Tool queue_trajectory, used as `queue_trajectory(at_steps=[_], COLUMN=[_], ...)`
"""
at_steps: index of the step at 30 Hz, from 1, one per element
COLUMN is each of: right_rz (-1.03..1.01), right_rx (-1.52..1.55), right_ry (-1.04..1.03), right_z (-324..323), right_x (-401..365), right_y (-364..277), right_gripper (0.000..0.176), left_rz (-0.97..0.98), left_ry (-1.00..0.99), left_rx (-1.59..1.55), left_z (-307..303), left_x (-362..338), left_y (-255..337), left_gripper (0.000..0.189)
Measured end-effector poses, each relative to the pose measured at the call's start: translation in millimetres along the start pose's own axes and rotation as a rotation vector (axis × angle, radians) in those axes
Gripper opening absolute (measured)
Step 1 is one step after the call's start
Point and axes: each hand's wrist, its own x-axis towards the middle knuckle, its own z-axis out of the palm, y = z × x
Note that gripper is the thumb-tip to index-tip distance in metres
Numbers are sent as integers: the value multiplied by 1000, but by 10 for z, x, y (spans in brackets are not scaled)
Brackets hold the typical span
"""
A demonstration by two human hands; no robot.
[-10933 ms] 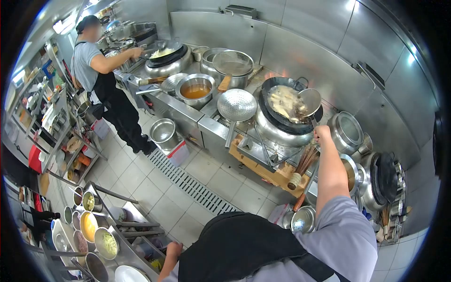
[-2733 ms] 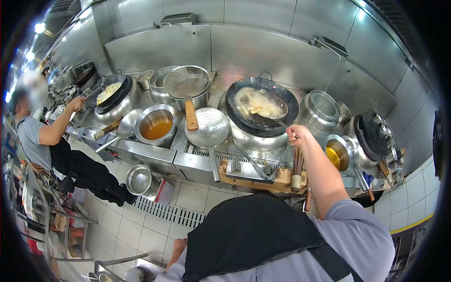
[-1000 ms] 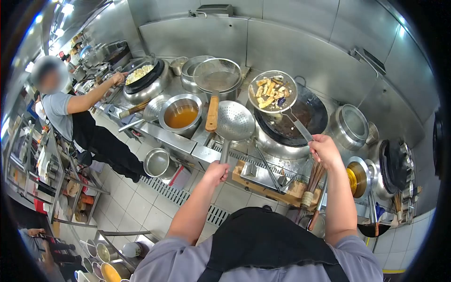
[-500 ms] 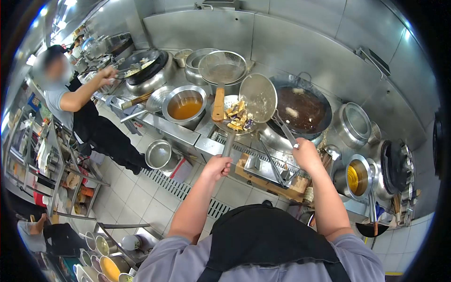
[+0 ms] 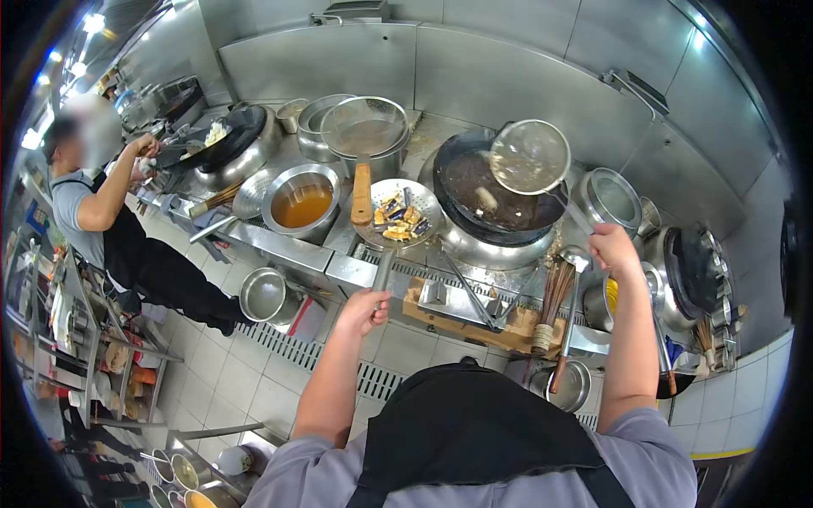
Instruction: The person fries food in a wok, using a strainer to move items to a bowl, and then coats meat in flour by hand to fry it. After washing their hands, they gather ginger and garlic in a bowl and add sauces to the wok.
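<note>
My left hand point(image 5: 364, 311) is closed round the metal handle of a perforated ladle point(image 5: 422, 196), whose bowl holds browned food pieces point(image 5: 401, 218). In my right hand point(image 5: 615, 251) is the handle of a round mesh strainer point(image 5: 530, 157), held over the right side of a big wok point(image 5: 457, 173). Dark liquid and a few pale pieces point(image 5: 486, 200) show in the wok. Left of the ladle lies the wooden handle point(image 5: 362, 195) of a wide sieve point(image 5: 364, 125) resting on a pot.
A pot of brown liquid point(image 5: 301, 206) stands left of the ladle. A co-worker point(image 5: 110, 203) works at another wok point(image 5: 222, 140) on the left. Bamboo brush point(image 5: 555, 296) and long-handled scoop point(image 5: 576, 258) lie at the front right. A metal bucket point(image 5: 268, 295) stands below the counter.
The strainer has moved right, from beside the perforated ladle to over the wok, along with my right hand. The food pieces in the ladle show more fully. The whole view has shifted slightly.
</note>
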Motion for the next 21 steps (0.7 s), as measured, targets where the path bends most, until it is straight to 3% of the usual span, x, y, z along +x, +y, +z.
queue_trajectory(at_steps=[4, 6, 7, 11, 13, 16, 21], right_rz=[57, 106, 109, 159, 249, 267, 292], right_rx=[-200, -338, -337, -206, 27, 165, 156], right_ry=[89, 58, 63, 35, -31, -115, -240], right_z=[-267, -297, -285, -141, -91, -44, 72], right_x=[167, 135, 152, 167, 244, 314, 218], right_y=[163, 161, 199, 267, 288, 321, 163], right_gripper=[1, 28, 28, 14, 3, 14, 17], left_rz=[9, 7, 6, 8, 15, 16, 20], left_ry=[55, 83, 78, 66, 82, 68, 115], left_rx=[54, 46, 49, 44, 44, 39, 60], left_z=[-42, -23, -18, -6, -15, -8, 67], left_x=[10, -19, -25, -54, -68, -100, -208], left_y=[-27, -34, -31, -62, -62, -92, -70], left_gripper=[19, 15, 15, 17, 18, 17, 16])
